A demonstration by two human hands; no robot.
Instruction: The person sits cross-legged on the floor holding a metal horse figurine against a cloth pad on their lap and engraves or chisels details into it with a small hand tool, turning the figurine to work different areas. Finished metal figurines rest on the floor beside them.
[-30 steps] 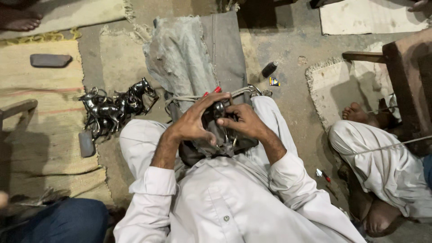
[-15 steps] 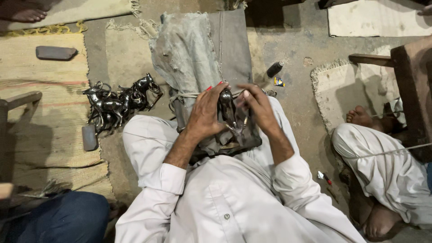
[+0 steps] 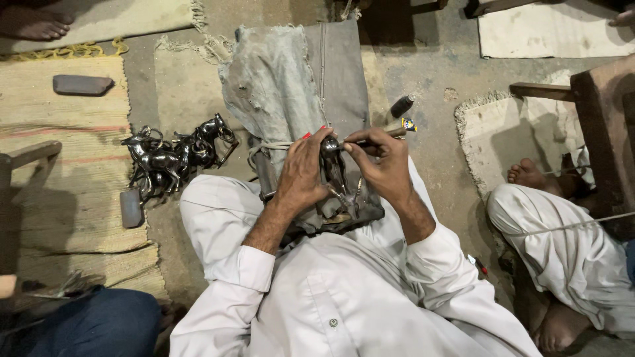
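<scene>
Your legs in white cloth (image 3: 218,218) fill the bottom of the view, and a long grey, worn piece of fabric (image 3: 291,86) runs from your lap out over the dusty concrete floor (image 3: 430,99). To your left lies a woven straw mat with faint red stripes (image 3: 59,145); to your right sits a pale fringed rug (image 3: 489,139), and beyond it a second person in white trousers (image 3: 575,258) rests a bare foot (image 3: 529,173) beside a dark wooden frame (image 3: 595,99). A leg in blue denim (image 3: 92,324) shows at the lower left corner.

On the mat's edge, just beside your left knee, stands a cluster of small dark shiny metal animal figures (image 3: 172,155), touching one another. A dark flat oblong stone (image 3: 83,84) lies farther up the mat, and a smaller grey block (image 3: 131,208) lies below the figures.

Your left hand (image 3: 301,175) is wrapped closed around a dark metal animal figurine (image 3: 337,182), which sits over your lap on the grey fabric, its thin legs pointing toward you. Your right hand (image 3: 383,165) pinches a slim tool with a wooden handle (image 3: 380,135), its tip touching the top of the figurine. A small dark cylinder (image 3: 401,106) lies on the floor just beyond the tool.
</scene>
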